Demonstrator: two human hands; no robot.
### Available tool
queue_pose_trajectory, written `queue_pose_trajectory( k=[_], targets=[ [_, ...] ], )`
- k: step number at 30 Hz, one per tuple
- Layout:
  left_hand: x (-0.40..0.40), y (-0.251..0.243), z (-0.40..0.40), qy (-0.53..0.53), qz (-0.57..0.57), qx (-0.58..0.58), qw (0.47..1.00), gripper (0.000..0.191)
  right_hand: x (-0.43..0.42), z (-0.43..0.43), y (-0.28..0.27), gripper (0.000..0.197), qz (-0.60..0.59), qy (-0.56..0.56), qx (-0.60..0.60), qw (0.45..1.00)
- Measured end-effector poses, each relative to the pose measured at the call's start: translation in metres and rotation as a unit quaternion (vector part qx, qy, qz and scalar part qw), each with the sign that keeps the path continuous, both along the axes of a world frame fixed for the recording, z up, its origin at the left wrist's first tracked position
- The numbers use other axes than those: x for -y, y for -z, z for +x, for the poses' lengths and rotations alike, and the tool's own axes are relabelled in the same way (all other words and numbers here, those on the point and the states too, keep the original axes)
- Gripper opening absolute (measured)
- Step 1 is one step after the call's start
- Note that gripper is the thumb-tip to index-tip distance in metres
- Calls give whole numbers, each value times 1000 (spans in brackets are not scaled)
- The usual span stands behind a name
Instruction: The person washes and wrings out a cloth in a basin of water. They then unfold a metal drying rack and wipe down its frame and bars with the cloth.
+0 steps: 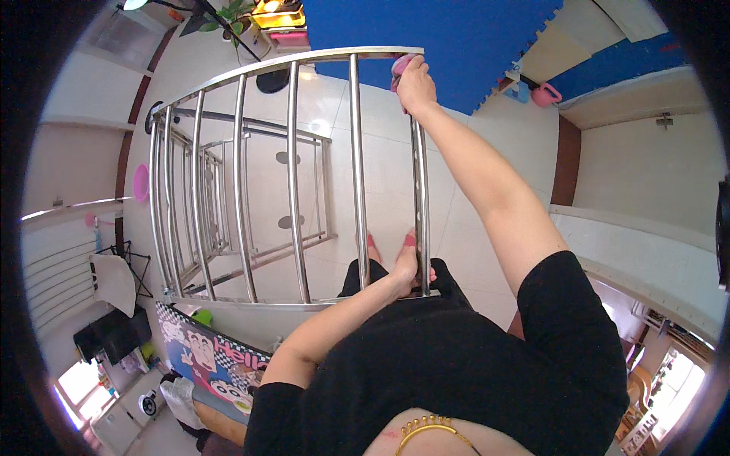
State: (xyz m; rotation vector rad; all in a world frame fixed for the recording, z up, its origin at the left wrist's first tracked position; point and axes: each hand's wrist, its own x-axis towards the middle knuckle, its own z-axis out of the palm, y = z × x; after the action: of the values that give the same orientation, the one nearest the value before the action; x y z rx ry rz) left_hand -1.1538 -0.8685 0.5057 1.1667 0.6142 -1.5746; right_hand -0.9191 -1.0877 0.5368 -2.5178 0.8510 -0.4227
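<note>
A barred stainless steel rack [293, 182] stands upright before me, reaching from the upper middle down to my body. At its far right corner my right hand [417, 85] presses a pink cloth [402, 65] against the metal. My left hand [406, 272] grips the rack's right-hand upright near the corner closest to me; part of its fingers is hidden behind the metal. Between the bars, lower metal frames and the tiled floor show. My feet in pink slippers [409, 238] are below the rack's near right part.
A blue foam mat [410, 25] lies beyond the rack. A potted plant [245, 31] is at the upper left, a pink basin [141, 182] on the left. Toward the upper right is a pink watering can [546, 95]. A cartoon-printed panel [208, 356] is at the lower left.
</note>
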Motion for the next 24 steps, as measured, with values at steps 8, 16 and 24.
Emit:
queue_pose_trajectory(
  k=[8, 16, 24],
  targets=[
    [2, -10, 3, 12, -21, 18, 1000, 34, 4, -11, 13, 61, -109, -36, -6, 993],
    [2, -13, 6, 11, -2, 0, 1000, 33, -3, -29, 8, 51, -60, -125, 14, 990],
    [-2, -10, 7, 3, -20, 15, 1000, 40, -20, -66, 15, 43, -47, -163, 33, 985]
  ],
)
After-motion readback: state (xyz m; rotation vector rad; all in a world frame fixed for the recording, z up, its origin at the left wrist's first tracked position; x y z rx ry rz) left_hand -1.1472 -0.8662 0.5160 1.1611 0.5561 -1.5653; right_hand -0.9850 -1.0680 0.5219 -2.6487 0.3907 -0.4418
